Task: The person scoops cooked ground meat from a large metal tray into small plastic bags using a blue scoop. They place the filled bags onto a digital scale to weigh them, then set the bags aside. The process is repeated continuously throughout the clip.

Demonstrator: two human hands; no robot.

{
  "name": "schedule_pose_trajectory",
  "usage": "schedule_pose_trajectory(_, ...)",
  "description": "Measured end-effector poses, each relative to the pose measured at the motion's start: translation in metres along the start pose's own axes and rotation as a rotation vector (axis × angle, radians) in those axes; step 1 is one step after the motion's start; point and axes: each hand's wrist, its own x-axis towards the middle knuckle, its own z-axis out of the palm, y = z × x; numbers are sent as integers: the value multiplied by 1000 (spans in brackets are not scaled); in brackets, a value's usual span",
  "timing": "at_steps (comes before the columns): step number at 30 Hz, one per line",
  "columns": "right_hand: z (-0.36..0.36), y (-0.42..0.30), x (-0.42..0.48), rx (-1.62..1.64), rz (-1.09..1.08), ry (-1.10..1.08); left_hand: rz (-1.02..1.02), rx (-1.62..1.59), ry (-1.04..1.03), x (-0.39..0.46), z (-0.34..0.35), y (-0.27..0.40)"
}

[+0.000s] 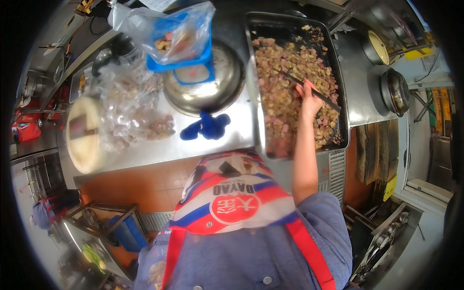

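My right hand grips dark chopsticks, held slantwise over a deep rectangular metal tray. Diced food, pink cubes mixed with pale brown pieces, covers most of the tray's bottom. My left hand is out of view. To the tray's left, an upturned metal basin bears a blue device with a display-like panel, perhaps a scale. On top of that sits a blue container lined with a clear plastic bag, which has some of the diced food inside.
A dark blue cloth item lies before the basin. Filled clear plastic bags are heaped at the left. Beside them, a cleaver rests on a round cutting board. Metal basins stand right of the tray.
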Motion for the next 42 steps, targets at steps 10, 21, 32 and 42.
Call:
schedule_pose_trajectory(10, -28, -20, 12, 665, 202, 51, 60, -111, 36, 1, -12, 6)
schedule_pose_trajectory(21, 82, -131, -56, 719, 36, -380, 398, -318, -231, -64, 70, 173)
schedule_pose_trajectory(32, 184, -141, -110, 423, -143, -677, 597, -239, -383, -101, 113, 211)
schedule_pose_trajectory(42, 91, -151, -89, 288, -331, -375, 1420, -105, -72, -153, 122, 313)
